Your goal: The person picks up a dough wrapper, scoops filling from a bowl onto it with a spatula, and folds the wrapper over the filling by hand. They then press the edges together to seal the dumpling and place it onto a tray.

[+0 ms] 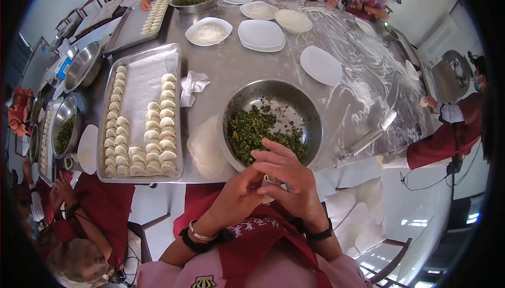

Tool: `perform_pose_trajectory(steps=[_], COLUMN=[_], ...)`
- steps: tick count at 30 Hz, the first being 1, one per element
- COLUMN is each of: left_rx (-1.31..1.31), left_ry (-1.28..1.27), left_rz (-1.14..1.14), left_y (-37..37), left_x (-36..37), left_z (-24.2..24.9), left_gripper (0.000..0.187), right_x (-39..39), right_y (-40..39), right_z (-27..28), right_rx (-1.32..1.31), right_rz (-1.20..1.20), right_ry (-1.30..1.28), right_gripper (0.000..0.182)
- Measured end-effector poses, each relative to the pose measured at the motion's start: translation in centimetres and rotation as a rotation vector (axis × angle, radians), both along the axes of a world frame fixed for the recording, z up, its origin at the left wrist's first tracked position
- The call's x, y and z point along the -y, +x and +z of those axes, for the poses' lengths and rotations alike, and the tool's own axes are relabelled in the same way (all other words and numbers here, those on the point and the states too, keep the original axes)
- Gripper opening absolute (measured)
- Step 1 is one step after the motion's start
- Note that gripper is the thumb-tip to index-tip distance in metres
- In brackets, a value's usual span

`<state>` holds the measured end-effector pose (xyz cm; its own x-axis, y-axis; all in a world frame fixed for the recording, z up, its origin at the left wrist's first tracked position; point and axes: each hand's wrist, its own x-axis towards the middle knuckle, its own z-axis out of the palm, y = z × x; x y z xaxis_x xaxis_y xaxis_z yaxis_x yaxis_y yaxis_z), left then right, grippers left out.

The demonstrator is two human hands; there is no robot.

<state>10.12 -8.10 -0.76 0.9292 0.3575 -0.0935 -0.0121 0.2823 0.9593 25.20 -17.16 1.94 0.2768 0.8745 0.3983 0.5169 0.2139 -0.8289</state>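
Note:
My left hand (239, 193) and my right hand (289, 180) meet in front of my chest, at the near rim of a steel bowl (314, 112). Between their fingers is a small pale dumpling wrapper (271, 181), partly hidden by the fingers. Chopped green and yellow filling (252, 130) lies in the bowl, mostly on its left and near side. Left of the bowl, a stack of round wrappers (206, 146) rests on the table. Further left, a metal tray (179, 99) holds rows of folded dumplings (152, 135) on a white lining.
White plates (261, 34) stand beyond the bowl, and a crumpled cloth (193, 85) lies beside the tray. Flour covers the table's right part (363, 93). Another tray (126, 30) and filling bowl (195, 5) are at the far left. Co-workers (92, 209) surround the table.

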Motion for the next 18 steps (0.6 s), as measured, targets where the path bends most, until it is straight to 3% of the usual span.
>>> perform_pose_trajectory(steps=[7, 18], left_rx=[-0.015, 0.139], left_ry=[-0.055, -0.128], left_rz=[0.080, 0.187], left_y=[-0.4, -1.1], left_x=[0.6, 1.8], left_z=[1.4, -1.2], left_gripper=[0.052, 0.042], right_x=[0.6, 1.0], right_y=[-0.5, -2.7], right_z=[-1.5, -1.2], right_rx=[-0.188, -0.173], right_rz=[0.071, -0.054], right_ry=[0.087, 0.080], right_gripper=[0.024, 0.023])
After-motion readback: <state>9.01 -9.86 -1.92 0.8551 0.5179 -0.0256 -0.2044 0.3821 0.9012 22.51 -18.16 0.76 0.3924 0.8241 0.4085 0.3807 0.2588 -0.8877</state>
